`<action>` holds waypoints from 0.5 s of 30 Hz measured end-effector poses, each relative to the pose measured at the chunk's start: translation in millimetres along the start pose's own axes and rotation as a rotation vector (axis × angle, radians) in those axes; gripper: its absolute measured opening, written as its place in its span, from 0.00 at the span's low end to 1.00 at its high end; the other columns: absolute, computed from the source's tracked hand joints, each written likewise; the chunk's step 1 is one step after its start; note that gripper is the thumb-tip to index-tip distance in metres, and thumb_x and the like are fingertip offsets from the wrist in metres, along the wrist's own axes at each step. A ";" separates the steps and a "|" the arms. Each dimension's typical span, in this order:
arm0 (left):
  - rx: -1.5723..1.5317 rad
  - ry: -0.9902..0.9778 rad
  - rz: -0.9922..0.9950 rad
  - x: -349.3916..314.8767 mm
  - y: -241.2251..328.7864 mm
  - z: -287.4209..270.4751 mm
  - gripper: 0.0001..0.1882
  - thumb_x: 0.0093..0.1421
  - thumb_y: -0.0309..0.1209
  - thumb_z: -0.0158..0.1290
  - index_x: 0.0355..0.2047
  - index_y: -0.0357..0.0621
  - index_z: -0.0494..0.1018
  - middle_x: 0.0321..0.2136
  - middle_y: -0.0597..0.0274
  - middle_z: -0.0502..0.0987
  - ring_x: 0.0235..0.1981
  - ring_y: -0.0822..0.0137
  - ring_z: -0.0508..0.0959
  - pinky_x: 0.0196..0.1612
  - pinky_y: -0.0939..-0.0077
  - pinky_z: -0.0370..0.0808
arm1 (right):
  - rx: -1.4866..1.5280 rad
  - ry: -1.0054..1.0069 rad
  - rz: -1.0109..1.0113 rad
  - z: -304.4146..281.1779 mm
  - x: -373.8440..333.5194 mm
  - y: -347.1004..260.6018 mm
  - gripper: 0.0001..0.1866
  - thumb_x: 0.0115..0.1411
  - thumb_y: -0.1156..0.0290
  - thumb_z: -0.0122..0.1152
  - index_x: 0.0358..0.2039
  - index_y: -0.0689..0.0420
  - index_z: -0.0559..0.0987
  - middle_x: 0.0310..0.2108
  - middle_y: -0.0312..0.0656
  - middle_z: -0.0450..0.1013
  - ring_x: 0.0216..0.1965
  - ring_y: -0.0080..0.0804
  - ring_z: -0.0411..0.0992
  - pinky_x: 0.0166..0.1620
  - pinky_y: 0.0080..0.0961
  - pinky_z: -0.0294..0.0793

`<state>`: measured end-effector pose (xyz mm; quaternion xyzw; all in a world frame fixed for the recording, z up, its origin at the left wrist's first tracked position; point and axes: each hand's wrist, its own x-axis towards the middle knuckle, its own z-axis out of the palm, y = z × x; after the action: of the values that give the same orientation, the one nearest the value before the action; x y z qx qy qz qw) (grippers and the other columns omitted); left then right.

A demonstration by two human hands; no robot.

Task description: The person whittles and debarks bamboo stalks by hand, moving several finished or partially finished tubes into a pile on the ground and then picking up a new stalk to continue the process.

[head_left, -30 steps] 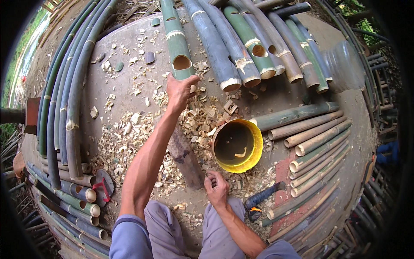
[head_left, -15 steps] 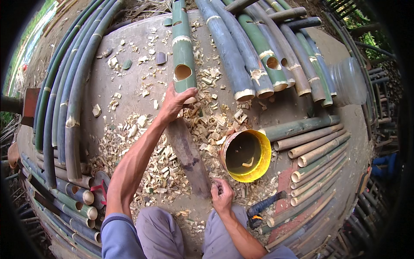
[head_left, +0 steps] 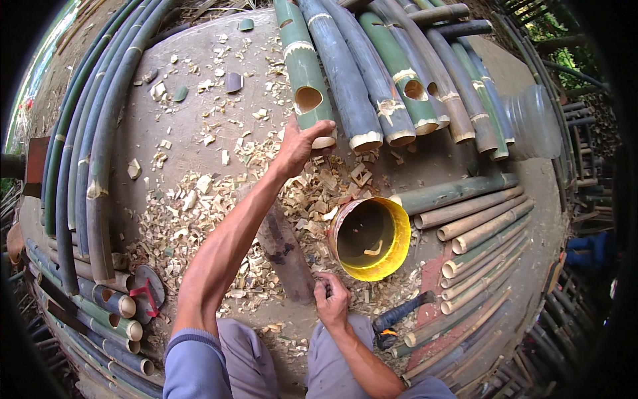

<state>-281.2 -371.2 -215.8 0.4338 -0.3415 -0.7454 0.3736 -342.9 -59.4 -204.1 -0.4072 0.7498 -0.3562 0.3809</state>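
My left hand (head_left: 300,147) grips the near end of a green bamboo pole (head_left: 298,66), thumb over the rim. A rounded hole is cut through its wall just beyond my fingers. Below my left forearm lies a worn wooden block (head_left: 286,249), partly covered by the arm. My right hand (head_left: 332,300) is curled into a loose fist by the block's near end, above my right knee, with nothing seen sticking out of it. To its right stands a yellow bucket (head_left: 403,233) holding dark liquid and a floating chip. Beside my knee is a tool with a dark wrapped section (head_left: 402,314).
Several bamboo poles (head_left: 345,73) lie side by side at the far right, close to the held one. More lie along the left (head_left: 103,159) and right (head_left: 478,213). Wood chips (head_left: 179,226) cover the ground. A sandal (head_left: 156,289) and a clear plastic container (head_left: 535,123) lie near the edges.
My left hand has swung the near end of the green bamboo pole to the right, against the row of poles there. My right hand stays curled by the wooden block. The view has shifted slightly.
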 end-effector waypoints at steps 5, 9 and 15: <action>-0.035 -0.103 -0.130 -1.8 -6.7 1.2 0.29 0.57 0.45 0.57 0.51 0.43 0.60 0.39 0.57 0.72 0.37 0.65 0.78 0.38 0.62 0.81 | 0.033 0.010 0.010 -1.2 0.7 -0.3 0.10 0.53 0.77 0.56 0.38 0.61 0.78 0.23 0.42 0.71 0.24 0.31 0.70 0.31 0.27 0.71; -0.019 0.017 -0.095 -7.9 3.1 16.0 0.34 0.54 0.47 0.60 0.54 0.45 0.58 0.42 0.56 0.70 0.39 0.62 0.77 0.40 0.57 0.78 | 0.051 0.025 0.003 -1.6 0.1 1.4 0.10 0.54 0.77 0.57 0.38 0.62 0.78 0.24 0.42 0.71 0.24 0.30 0.70 0.31 0.27 0.72; 0.162 0.152 -0.028 -15.9 10.6 30.2 0.47 0.52 0.48 0.62 0.61 0.41 0.48 0.49 0.47 0.67 0.43 0.58 0.76 0.41 0.55 0.78 | 0.067 0.056 -0.034 0.0 0.1 6.2 0.10 0.54 0.76 0.58 0.37 0.62 0.78 0.21 0.38 0.71 0.21 0.21 0.67 0.27 0.20 0.69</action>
<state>-300.2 -357.2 -188.9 0.5226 -0.3654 -0.6854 0.3516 -345.1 -56.9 -209.4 -0.3966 0.7411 -0.3986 0.3670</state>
